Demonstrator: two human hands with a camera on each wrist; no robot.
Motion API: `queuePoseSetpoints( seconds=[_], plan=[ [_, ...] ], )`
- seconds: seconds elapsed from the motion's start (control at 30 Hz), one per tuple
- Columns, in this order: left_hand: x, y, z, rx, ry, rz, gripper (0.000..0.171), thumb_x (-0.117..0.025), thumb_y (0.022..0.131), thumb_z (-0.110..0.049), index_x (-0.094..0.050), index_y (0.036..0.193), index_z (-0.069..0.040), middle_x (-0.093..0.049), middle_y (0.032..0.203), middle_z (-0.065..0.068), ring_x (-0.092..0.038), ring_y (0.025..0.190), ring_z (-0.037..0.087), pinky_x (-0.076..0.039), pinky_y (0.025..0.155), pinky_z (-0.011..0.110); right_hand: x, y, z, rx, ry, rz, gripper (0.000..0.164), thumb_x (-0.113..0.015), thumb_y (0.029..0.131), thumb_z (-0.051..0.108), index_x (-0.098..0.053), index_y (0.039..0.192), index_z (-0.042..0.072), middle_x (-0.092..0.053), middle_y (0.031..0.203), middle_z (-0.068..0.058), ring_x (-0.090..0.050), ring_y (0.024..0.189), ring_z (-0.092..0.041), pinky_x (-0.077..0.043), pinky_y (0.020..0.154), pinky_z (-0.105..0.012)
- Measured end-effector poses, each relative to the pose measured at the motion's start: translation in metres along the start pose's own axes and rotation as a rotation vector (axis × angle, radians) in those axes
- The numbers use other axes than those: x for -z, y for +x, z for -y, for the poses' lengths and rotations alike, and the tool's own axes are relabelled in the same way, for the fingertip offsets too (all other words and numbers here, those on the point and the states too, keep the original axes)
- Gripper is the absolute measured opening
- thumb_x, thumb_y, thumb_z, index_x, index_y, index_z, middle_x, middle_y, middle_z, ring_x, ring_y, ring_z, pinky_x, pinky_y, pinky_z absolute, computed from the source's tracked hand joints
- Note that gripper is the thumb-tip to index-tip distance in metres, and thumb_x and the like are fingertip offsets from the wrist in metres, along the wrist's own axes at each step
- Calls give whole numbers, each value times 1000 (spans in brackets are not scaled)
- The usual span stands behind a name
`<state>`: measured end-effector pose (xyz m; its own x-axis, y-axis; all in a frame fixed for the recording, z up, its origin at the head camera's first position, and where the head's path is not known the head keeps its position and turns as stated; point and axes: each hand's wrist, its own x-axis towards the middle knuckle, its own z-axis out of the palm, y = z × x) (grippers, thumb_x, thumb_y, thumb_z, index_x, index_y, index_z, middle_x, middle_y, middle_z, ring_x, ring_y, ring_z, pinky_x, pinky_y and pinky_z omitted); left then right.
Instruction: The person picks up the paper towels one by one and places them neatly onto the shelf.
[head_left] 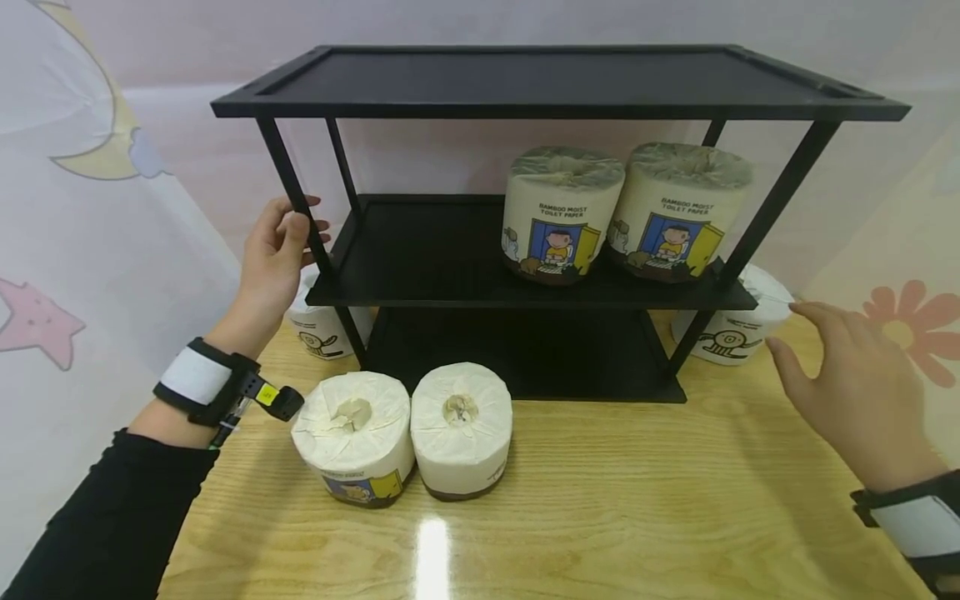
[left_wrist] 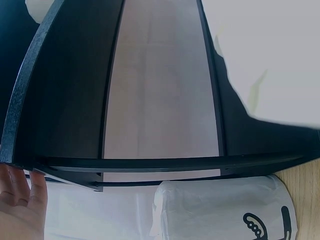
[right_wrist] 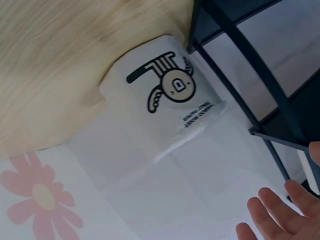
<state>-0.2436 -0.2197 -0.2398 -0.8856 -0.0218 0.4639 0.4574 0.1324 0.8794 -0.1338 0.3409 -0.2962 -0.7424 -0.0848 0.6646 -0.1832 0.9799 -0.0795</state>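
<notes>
So here we are, a three-tier black rack (head_left: 555,111) in the middle of it all, and the left hand (head_left: 273,254) is on its left post (head_left: 288,171), thumb on the near side, fingers wrapped behind and showing past it, a grip just above the middle shelf (head_left: 427,242). Over on the other side, the right hand (head_left: 862,383) has its fingers spread and nothing in them, out by the rack's right end; the right wrist view shows those fingertips apart from the roll down there. Now the score: two wrapped rolls are up, the inner roll (head_left: 564,217) and the outer roll (head_left: 675,212), side by side on the right half of the middle shelf, printed pictures facing front, and that much looks done. Four are off the rack! The front left roll (head_left: 356,437) and the front right roll (head_left: 461,429) stand close together on the wooden table (head_left: 637,500), before the bottom shelf (head_left: 510,350), while the left end roll (head_left: 318,329) and the right end roll (head_left: 727,333) stand on the table outside the rack's two ends. Part-way, then, is my call, with those four what seems left to deal with; no roll is in either hand, and whether the left hand is steadying the rack or shifting it, I cannot tell
</notes>
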Motion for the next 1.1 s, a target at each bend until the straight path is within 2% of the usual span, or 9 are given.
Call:
queuePoseSetpoints(
  seconds=[0.1, 0.2, 0.4, 0.53, 0.63, 0.77, 0.9, 1.1],
  plan=[
    [1, -1, -1, 9, 18, -1, 47, -56, 90, -50, -58, 127, -20, -62, 110, 3, -58, 109, 20, -47, 94, 31, -2, 3, -5, -25, 1, 33, 51, -73, 84, 12, -56, 127, -9, -57, 117, -36, -55, 85, -54, -39, 44, -55],
    [2, -2, -1, 12, 7, -3, 48, -56, 89, -50, -58, 127, -19, -62, 110, 3, -57, 109, 19, -47, 94, 32, -5, 6, -10, -43, 2, 66, 51, -73, 86, 14, -55, 127, -10, -56, 117, -38, -54, 85, -55, -40, 47, -57],
    [4, -2, -1, 4, -11, -9, 52, -56, 86, -52, -59, 126, -19, -62, 108, 2, -58, 107, 18, -47, 91, 28, -13, 16, -21, -77, 1, 150, 50, -71, 88, 14, -53, 127, -11, -54, 118, -38, -52, 96, -57, -42, 60, -63],
    [4, -3, -2, 12, -6, -11, 51, -56, 87, -51, -59, 126, -19, -62, 107, 2, -58, 106, 18, -48, 91, 28, -21, 21, -27, -114, -8, 218, 50, -70, 91, 20, -53, 128, -9, -54, 121, -39, -51, 102, -58, -44, 64, -64],
    [3, -3, -1, 16, -7, -9, 51, -57, 86, -51, -59, 125, -19, -62, 108, 3, -59, 106, 19, -49, 92, 28, -28, 22, -31, -135, 7, 267, 52, -68, 93, 22, -51, 130, -11, -51, 124, -40, -47, 107, -59, -43, 76, -69],
    [2, -2, 0, 14, -35, -5, 52, -59, 85, -52, -60, 124, -19, -62, 108, 5, -59, 105, 19, -49, 92, 28, -36, 23, -35, -132, 21, 315, 57, -65, 95, 23, -47, 132, -16, -48, 126, -43, -43, 111, -61, -34, 92, -73],
    [1, 0, 1, 11, -50, -7, 53, -61, 83, -53, -60, 123, -18, -62, 107, 6, -60, 104, 20, -50, 90, 27, -42, 23, -38, -121, 23, 343, 60, -66, 94, 22, -44, 131, -19, -45, 123, -45, -41, 110, -62, -33, 92, -73],
    [0, 1, 1, 11, -16, -7, 55, -59, 84, -55, -59, 125, -19, -61, 111, 7, -59, 107, 21, -49, 91, 28, -47, 29, -38, -127, 21, 406, 64, -65, 95, 25, -41, 132, -21, -42, 125, -46, -38, 111, -63, -30, 94, -75]
  ],
)
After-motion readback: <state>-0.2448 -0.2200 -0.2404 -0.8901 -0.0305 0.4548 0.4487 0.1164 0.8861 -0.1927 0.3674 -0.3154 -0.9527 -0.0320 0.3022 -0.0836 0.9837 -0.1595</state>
